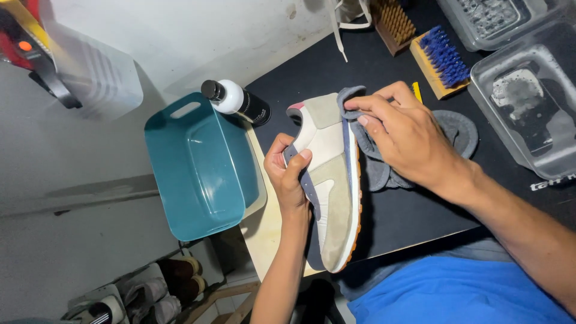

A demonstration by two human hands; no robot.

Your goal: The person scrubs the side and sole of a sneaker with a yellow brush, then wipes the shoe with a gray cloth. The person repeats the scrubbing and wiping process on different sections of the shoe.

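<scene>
- One head view looks down on a black mat (414,210) covering a pale tabletop (267,231), whose left edge meets a grey floor.
- A teal plastic tub (201,165) overhangs that left edge; a bottle (237,102) with a black cap lies at its far corner.
- Toward the far right corner sit two brushes, one with tan bristles (393,24) and one with blue bristles (443,59), beside two clear trays (528,108).
- Shoes (144,294) stand on a low rack below the tabletop's near-left edge.
- The left hand (288,174) is curled around the sneaker's side, thumb on top.
- The right hand (408,138) pinches a grey cloth (453,132) against the sneaker's heel collar, fingers closed.
- The sneaker (333,180) is held on its side over the mat's left edge: cream and beige panels, navy trim, white sole with an orange rim.
</scene>
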